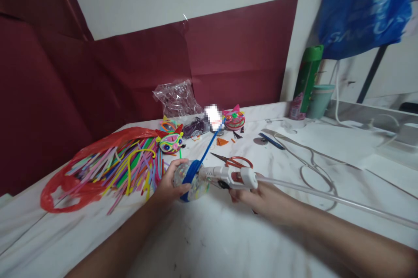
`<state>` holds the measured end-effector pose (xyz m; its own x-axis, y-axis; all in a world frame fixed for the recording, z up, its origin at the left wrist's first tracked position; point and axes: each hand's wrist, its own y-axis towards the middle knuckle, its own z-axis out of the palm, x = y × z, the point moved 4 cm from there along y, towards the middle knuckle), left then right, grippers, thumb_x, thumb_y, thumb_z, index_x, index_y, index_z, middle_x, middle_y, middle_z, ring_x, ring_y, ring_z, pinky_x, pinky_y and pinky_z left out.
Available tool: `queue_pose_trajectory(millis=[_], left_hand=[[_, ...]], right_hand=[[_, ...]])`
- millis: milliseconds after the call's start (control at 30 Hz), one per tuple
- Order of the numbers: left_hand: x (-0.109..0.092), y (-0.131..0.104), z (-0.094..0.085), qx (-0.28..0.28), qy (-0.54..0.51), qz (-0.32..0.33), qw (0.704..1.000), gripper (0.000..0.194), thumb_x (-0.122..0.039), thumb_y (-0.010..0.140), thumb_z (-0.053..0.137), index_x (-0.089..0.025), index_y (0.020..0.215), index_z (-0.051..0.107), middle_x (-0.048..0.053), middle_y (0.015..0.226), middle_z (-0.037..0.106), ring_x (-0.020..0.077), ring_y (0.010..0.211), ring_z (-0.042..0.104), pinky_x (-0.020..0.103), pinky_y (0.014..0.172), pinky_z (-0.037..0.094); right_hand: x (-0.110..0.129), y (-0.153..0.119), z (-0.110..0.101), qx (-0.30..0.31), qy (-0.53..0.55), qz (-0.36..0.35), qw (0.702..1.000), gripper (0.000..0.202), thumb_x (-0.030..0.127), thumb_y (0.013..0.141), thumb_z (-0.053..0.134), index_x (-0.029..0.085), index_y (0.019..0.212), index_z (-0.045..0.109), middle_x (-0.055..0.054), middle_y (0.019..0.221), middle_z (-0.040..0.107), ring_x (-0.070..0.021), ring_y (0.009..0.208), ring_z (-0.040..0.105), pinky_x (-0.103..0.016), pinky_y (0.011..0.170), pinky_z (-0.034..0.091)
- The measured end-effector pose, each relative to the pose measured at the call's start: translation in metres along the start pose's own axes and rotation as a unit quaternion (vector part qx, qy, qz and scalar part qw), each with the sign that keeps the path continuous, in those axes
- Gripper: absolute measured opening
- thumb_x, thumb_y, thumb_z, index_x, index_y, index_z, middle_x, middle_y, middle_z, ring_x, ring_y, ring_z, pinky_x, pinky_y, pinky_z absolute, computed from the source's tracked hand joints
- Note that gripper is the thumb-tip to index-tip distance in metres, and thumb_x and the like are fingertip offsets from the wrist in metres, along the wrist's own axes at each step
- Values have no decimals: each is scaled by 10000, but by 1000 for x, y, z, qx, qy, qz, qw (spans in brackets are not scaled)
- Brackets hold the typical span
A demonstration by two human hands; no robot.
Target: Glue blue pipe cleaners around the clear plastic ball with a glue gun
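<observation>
My left hand (173, 182) is closed round a clear rounded plastic piece (180, 174), perhaps part of a bottle, which lies on its side above the table. A blue strip (192, 174) is wrapped round it, and the loose end (210, 146) sticks up and away. In my right hand (244, 193) is a white hot glue gun (225, 177), with a clear glue stick (326, 199) trailing out of its back. The gun's nozzle points left at the blue strip; whether the two touch is hidden.
Orange-handled scissors (240, 162) lie just beyond the glue gun. A red bag (54, 193) of colourful strips (130, 164) spreads at left, beside a decorated mask-like ornament (170, 142). A blue cutter (272, 140) and a looping cable (307, 167) lie at right.
</observation>
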<state>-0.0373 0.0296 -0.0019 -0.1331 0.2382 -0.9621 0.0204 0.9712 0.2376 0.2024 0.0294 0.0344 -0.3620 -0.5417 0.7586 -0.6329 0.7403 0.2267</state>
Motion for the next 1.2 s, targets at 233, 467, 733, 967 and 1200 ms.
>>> queue_pose_trajectory(millis=[233, 467, 733, 967, 1200], left_hand=[[1, -2, 1, 6, -11, -16, 1000, 724, -383, 575, 806, -228, 1199, 473, 73, 1147, 594, 272, 1013, 589, 308, 783, 466], [0, -2, -1, 10, -5, -8, 1000, 725, -404, 572, 811, -228, 1193, 481, 74, 1157, 595, 275, 1023, 587, 303, 793, 462], [1, -3, 0, 10, -31, -16, 999, 745, -409, 552, 825, -235, 1192, 484, 85, 1170, 590, 287, 1029, 584, 326, 816, 461], [0, 1, -1, 17, -23, -7, 1000, 735, -412, 548, 829, -234, 1180, 499, 84, 1170, 600, 294, 1045, 588, 334, 840, 467], [6, 4, -7, 5, -13, -19, 1000, 746, -409, 544, 834, -238, 1190, 502, 107, 1221, 580, 333, 1111, 558, 345, 842, 477]], right_hand=[[-7, 0, -3, 1, 5, 44, 999, 168, 304, 765, 405, 199, 703, 521, 5, 677, 520, -155, 646, 498, -255, 583, 420], [-3, -1, -1, 20, 23, 32, 999, 152, 282, 760, 408, 201, 700, 522, 13, 669, 499, -137, 620, 482, -228, 540, 396], [-23, 3, -1, 16, 54, 140, 989, 191, 354, 758, 458, 193, 738, 560, 8, 681, 525, -127, 566, 458, -222, 482, 370], [-21, 5, -3, 17, 86, 170, 982, 171, 316, 746, 456, 188, 695, 557, 20, 623, 492, -120, 536, 460, -219, 473, 374], [-17, 5, -5, 16, 99, 153, 983, 201, 296, 756, 455, 171, 673, 589, 30, 551, 483, -103, 475, 454, -204, 438, 359]])
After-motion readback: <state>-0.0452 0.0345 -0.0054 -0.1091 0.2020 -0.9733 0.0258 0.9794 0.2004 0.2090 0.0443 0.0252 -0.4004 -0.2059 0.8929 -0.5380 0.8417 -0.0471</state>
